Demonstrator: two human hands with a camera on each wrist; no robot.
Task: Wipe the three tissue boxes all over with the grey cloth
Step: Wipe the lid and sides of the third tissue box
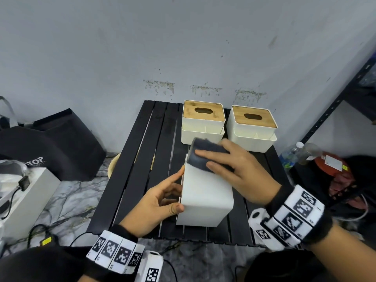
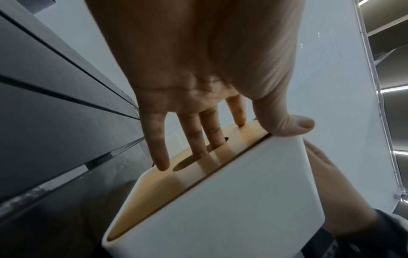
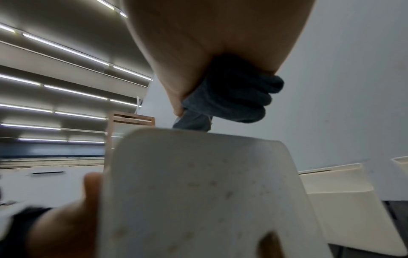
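Observation:
A white tissue box [image 1: 205, 192] lies tipped on its side at the front centre of the black slatted table [image 1: 134, 180]. My left hand [image 1: 175, 190] grips it from the left. Its fingers [image 2: 192, 136] are on the wooden lid [image 2: 154, 188], two of them in the slot, with the thumb over the box's edge. My right hand [image 1: 234, 171] holds the bunched grey cloth [image 1: 201, 157] and presses it on the far end of the box's upward face. In the right wrist view the cloth [image 3: 234, 97] sits under the palm above the white box [image 3: 209, 192]. Two more tissue boxes [image 1: 203, 123] [image 1: 252, 129] stand upright at the back.
A grey wall stands right behind the table. A black bag [image 1: 61, 145] and a white carton [image 1: 26, 200] with cables lie on the floor to the left. On the right are a dark metal rack [image 1: 335, 102], bottles [image 1: 293, 153] and a red object [image 1: 333, 165].

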